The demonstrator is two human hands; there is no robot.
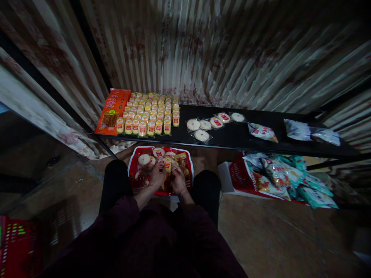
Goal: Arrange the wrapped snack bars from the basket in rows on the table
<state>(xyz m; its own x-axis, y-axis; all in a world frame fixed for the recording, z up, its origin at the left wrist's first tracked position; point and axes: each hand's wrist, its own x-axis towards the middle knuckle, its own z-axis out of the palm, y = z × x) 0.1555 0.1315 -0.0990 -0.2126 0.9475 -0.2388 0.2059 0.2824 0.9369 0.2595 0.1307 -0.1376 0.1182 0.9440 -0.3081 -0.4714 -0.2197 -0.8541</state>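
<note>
Over a red basket with a white rim [189, 154], both my hands are close together. My left hand [157, 175] and my right hand [179, 179] hold a small yellow wrapped cake [167, 165] between their fingers, its red and white label facing up. Under and around them in the basket lie round white wrapped pastries [144, 159] and more yellow wrapped cakes [180, 156]. On the black shelf [179, 141] just ahead, the same kind of yellow cakes [150, 116] stand upright in tight rows.
An orange snack packet [111, 112] lies at the shelf's left end. Farther right are several round wrapped pastries [201, 135] and three snack bags [262, 132]. A second red basket [239, 173], heaped with bags, stands at right. Another red basket [17, 247] is at lower left. Curtains [203, 50] hang behind.
</note>
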